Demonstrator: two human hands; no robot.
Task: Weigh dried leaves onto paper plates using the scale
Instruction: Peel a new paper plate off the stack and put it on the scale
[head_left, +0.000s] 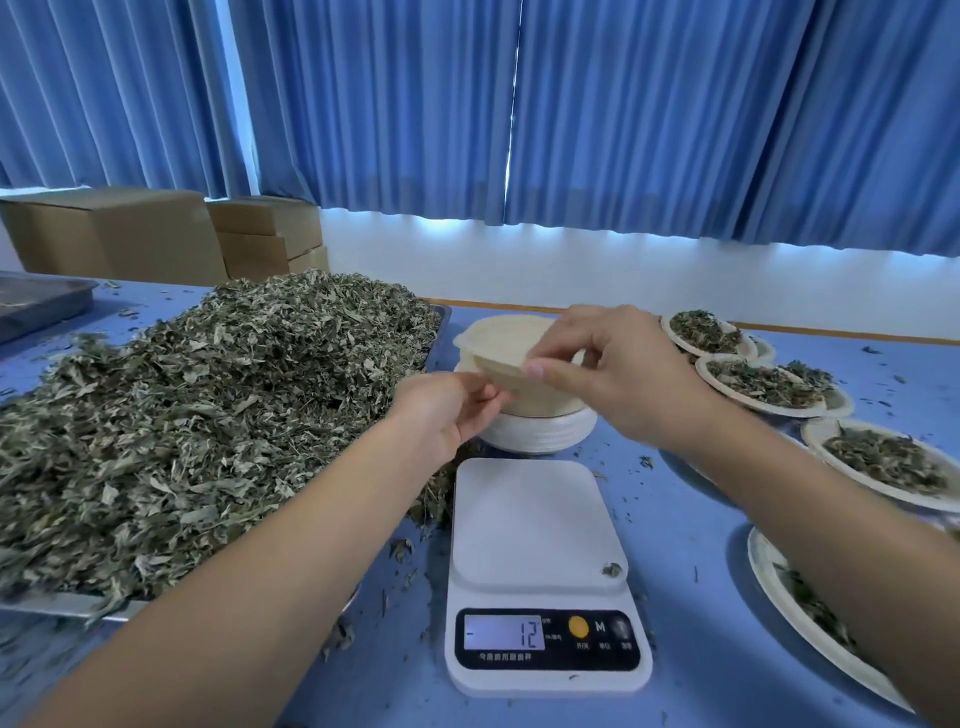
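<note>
A white digital scale (537, 530) stands on the blue table in front of me, its platform bare except for one leaf scrap, and its display reads -12. Behind it sits a stack of paper plates (540, 428). Both hands hold one tilted paper plate (506, 348) just above that stack. My left hand (447, 410) pinches its near edge, and my right hand (608, 369) pinches its right rim between thumb and fingers. A large heap of dried leaves (208, 405) fills a metal tray (67, 605) on the left.
Several paper plates filled with leaves (763, 384) line the table's right side, one (810, 608) partly under my right forearm. A second metal tray (36, 306) sits far left, cardboard boxes (156, 234) behind it. Leaf scraps litter the table. Blue curtains hang behind.
</note>
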